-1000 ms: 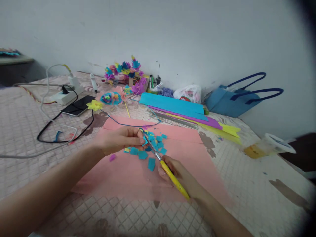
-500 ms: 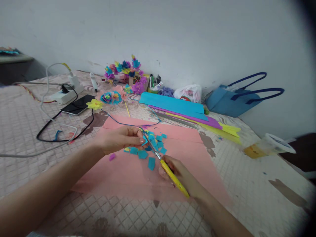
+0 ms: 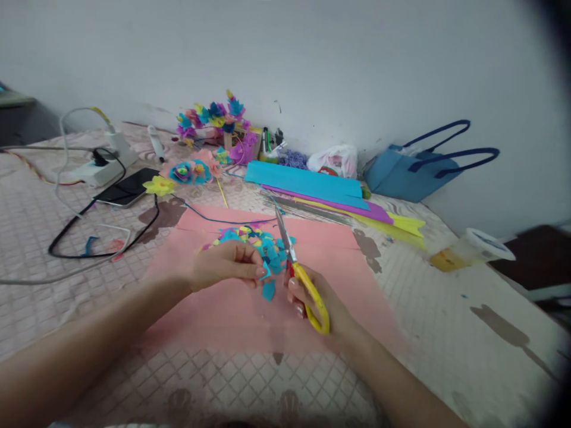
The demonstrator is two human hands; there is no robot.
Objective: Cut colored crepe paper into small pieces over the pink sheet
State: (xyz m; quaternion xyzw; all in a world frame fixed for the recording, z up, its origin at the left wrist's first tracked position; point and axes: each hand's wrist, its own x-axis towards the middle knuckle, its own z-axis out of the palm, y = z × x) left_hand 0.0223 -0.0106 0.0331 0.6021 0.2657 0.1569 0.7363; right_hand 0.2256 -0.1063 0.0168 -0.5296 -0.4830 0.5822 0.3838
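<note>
Two bare hands are working over one pink paper sheet [image 3: 214, 324]. The fingers of the left hand [image 3: 232, 264] are pinching one small light-blue paper piece [image 3: 266, 271] above the sheet, and the fingers of the right hand [image 3: 319, 300] are closing around the handles of one pair of yellow-handled scissors [image 3: 293, 258], with a bit of red showing at the grip. Cut paper scraps [image 3: 267, 246], mostly blue and too many to count, are lying in a heap beyond the left hand. Three lengths of coloured paper are resting behind: one blue [image 3: 307, 184], one purple [image 3: 379, 215], one yellow [image 3: 408, 224]. One phone [image 3: 129, 187], one yellow paper flower [image 3: 159, 186] and one white power strip [image 3: 107, 169] are sitting at the left; one blue tote bag [image 3: 405, 172] and one lidded plastic tub [image 3: 468, 249] are standing at the right.

Half a second ago the blades were meeting the blue piece; now they are pointing away toward the wall, apart from the left hand, which is hovering lower and nearer. The scissors are showing more of their handle loop.

A pale quilted cloth [image 3: 232, 380] with brown patches is spreading beneath everything, and a plain grey wall [image 3: 312, 59] is rising behind.
</note>
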